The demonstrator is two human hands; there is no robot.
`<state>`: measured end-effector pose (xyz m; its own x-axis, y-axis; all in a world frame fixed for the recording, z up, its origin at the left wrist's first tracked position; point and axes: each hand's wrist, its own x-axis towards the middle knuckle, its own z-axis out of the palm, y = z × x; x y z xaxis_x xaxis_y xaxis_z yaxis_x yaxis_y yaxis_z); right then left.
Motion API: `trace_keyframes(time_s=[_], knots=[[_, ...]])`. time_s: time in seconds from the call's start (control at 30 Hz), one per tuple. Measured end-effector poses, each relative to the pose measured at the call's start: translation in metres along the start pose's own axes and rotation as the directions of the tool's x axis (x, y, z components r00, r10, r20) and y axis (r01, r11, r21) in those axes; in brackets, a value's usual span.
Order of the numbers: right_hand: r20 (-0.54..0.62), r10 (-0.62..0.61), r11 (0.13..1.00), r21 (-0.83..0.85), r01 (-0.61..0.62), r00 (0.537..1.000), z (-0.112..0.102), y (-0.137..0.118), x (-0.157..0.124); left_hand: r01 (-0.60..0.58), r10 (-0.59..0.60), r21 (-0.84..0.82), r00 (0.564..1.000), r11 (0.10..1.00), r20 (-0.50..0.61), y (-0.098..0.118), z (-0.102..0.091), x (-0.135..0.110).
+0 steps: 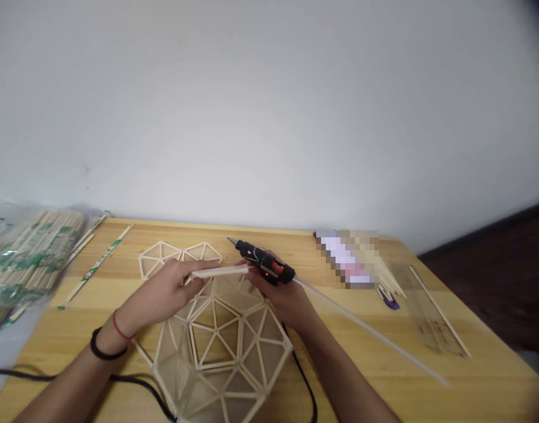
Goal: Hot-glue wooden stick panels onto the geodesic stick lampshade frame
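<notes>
A dome-like frame of wooden sticks (pixel 216 332), joined in triangles, sits in front of me. My left hand (pixel 168 288) is closed, thumb and fingers pinching the left end of a stick panel (pixel 221 272) seen edge-on at the dome's far rim. In my right hand (pixel 289 301) is a black glue gun (pixel 265 262), its nozzle pointing up and left and a small red light showing. A long translucent glue stick (pixel 366 326) juts from its back. Right-hand fingertips also meet the panel's right end; the grip itself is partly hidden.
Flat stick-triangle panels (pixel 161 258) lie behind my left hand. Bagged chopsticks (pixel 36 258) are at the left, near a wrapped pair (pixel 95 267). A blurred-out packet (pixel 346 258), loose sticks (pixel 393 279) and a clear sleeve (pixel 421 311) lie right. Black cable (pixel 137 380) crosses the table.
</notes>
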<state>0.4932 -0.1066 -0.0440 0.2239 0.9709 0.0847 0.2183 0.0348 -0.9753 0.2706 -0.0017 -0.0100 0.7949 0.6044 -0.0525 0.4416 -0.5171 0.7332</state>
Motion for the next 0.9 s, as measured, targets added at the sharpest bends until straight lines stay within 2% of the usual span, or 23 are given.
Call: trace_keyframes(time_s=[0.2,0.3,0.37,0.53,0.63,0.8,0.9], knots=[[-0.054,0.078,0.997,0.025,-0.077,0.995,0.003,0.004,-0.002,-0.053,0.053,-0.015,0.998,0.998,0.021,-0.002,-0.003,0.001],[-0.050,0.132,0.985,0.116,-0.126,0.990,0.003,0.007,-0.001,-0.009,0.009,-0.022,1.000,1.000,0.012,-0.008,-0.004,0.003],[-0.028,0.164,0.972,0.177,-0.156,0.986,0.001,0.010,-0.001,0.032,-0.031,-0.116,0.999,0.993,0.011,-0.010,-0.006,0.004],[-0.103,0.168,0.973,0.176,-0.149,0.980,-0.004,0.009,0.002,0.174,-0.167,-0.461,0.984,0.870,0.058,-0.002,-0.011,0.003],[-0.119,0.168,0.973,0.180,-0.145,0.979,-0.004,0.007,0.003,0.232,-0.227,-0.516,0.971,0.825,0.074,0.002,-0.013,0.001],[-0.134,0.163,0.978,0.155,-0.142,0.978,-0.002,0.006,0.002,0.241,-0.259,-0.595,0.964,0.766,0.057,-0.003,-0.010,0.001],[-0.154,0.175,0.971,0.191,-0.145,0.972,-0.002,0.006,0.003,0.231,-0.305,-0.666,0.952,0.709,0.006,-0.005,-0.006,0.004]])
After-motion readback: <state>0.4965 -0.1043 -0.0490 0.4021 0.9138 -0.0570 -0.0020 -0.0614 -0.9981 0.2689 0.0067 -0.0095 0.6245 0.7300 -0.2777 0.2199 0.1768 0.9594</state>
